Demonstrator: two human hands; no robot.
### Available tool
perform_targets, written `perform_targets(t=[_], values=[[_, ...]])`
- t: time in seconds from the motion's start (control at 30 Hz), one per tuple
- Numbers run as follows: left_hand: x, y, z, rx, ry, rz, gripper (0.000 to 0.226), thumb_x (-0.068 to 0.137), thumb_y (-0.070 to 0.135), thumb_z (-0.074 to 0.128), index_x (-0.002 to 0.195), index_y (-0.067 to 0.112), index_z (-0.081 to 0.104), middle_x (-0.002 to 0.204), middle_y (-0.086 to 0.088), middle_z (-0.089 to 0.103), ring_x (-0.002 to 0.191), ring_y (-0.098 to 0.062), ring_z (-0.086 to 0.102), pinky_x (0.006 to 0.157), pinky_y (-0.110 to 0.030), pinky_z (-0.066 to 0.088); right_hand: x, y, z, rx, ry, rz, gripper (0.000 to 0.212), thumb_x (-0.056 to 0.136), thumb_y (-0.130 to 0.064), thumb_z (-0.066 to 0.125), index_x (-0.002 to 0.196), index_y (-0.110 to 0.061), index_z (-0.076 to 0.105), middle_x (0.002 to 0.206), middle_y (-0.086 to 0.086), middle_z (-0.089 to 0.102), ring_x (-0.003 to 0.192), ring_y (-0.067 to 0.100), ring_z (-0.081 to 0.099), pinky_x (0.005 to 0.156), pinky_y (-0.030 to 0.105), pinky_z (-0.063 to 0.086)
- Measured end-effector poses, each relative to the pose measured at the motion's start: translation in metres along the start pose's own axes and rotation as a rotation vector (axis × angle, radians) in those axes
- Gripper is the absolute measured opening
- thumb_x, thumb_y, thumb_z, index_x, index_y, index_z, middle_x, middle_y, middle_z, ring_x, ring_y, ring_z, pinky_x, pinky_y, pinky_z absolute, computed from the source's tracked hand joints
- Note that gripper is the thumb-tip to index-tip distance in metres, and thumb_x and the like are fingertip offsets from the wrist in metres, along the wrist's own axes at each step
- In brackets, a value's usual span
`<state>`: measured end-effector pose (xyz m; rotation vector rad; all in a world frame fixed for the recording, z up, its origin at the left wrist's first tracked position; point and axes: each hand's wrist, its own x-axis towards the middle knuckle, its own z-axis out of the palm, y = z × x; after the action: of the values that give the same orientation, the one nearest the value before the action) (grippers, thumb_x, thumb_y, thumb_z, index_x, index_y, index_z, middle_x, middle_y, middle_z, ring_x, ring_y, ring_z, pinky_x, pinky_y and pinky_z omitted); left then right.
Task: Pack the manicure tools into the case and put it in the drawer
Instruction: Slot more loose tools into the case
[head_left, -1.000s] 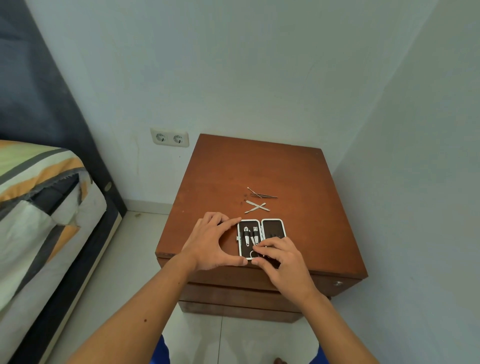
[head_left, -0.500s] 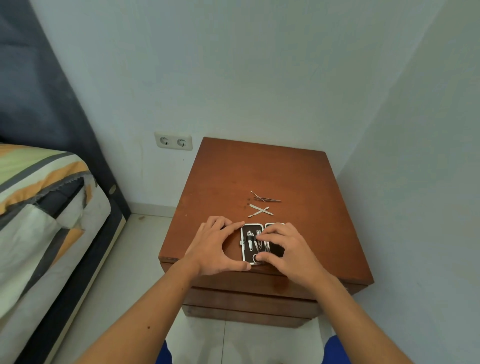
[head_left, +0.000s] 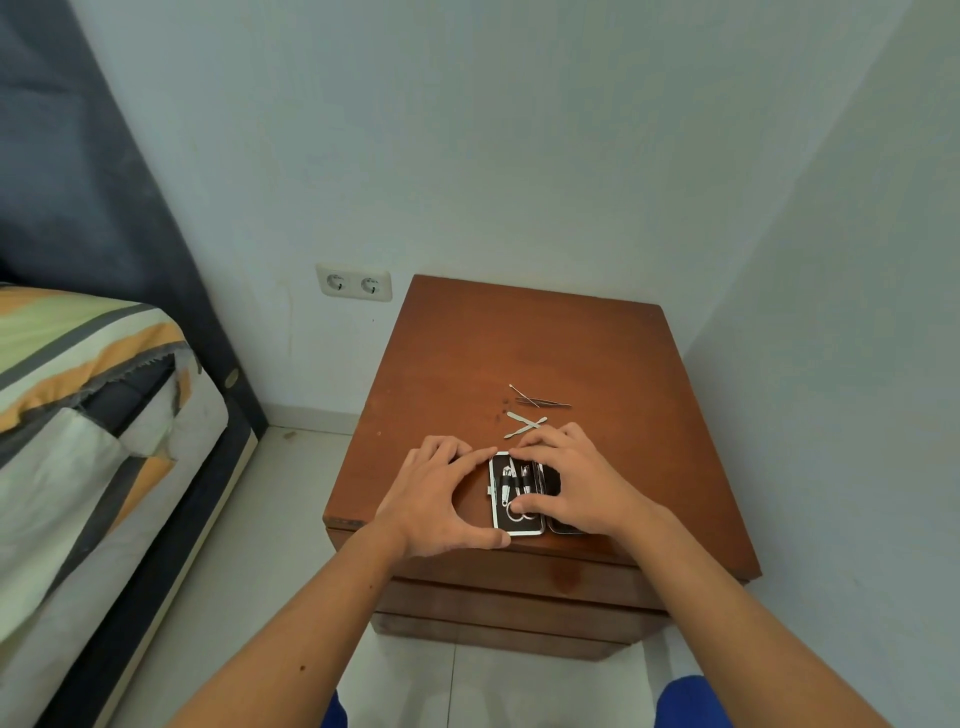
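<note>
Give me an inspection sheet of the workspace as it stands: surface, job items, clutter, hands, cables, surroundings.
Surface: brown wooden nightstand, drawer fronts closed below its top.
Job's things: case lies open near the front edge, some tools strapped in its left half; the right half is mostly covered. Four loose tools lie behind it in two crossed pairs.
Clutter: a few dark specks beside the loose tools.
Hands: left hand braces the case's left side between thumb and forefinger; right hand rests on the right half, thumb on the strapped tools.
Cables: nothing seen.
Surroundings: double wall socket, striped bed at left, pale walls, tiled floor.
</note>
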<state>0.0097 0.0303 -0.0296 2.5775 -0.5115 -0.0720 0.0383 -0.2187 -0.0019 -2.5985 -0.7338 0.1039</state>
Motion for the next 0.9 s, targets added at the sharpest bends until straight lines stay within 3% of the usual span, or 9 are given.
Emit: perform_targets(t=[0.2, 0.6, 0.9], values=[[0.000, 0.000, 0.000, 0.003, 0.002, 0.001, 0.114, 0.062, 0.093, 0.068, 0.159, 0.041, 0.037, 0.127, 0.021, 0.040, 0.126, -0.004, 0.029, 0.110, -0.028, 0.028, 0.005, -0.001, -0.002, 0.015, -0.009, -0.013, 0.073, 0.081, -0.061, 0.077, 0.146, -0.032, 0.057, 0.136, -0.019, 0.054, 0.112, 0.012, 0.042, 0.104, 0.028, 0.039], [0.000, 0.001, -0.001, 0.001, -0.001, 0.005, 0.113, 0.063, 0.093, 0.068, 0.159, 0.042, 0.037, 0.128, 0.020, 0.041, 0.126, -0.004, 0.029, 0.111, -0.029, 0.028, -0.002, -0.002, -0.004, 0.028, -0.025, 0.017, 0.072, 0.083, -0.065, 0.072, 0.145, -0.032, 0.057, 0.136, -0.021, 0.051, 0.115, 0.009, 0.043, 0.105, 0.028, 0.041], [0.000, 0.001, 0.000, 0.003, -0.006, -0.003, 0.115, 0.062, 0.095, 0.066, 0.160, 0.041, 0.036, 0.130, 0.021, 0.041, 0.128, -0.004, 0.029, 0.112, -0.030, 0.028, -0.016, 0.012, 0.005, 0.104, 0.089, 0.057, 0.046, 0.083, -0.058, 0.076, 0.121, -0.033, 0.070, 0.130, -0.024, 0.057, 0.111, 0.007, 0.048, 0.101, 0.024, 0.040]])
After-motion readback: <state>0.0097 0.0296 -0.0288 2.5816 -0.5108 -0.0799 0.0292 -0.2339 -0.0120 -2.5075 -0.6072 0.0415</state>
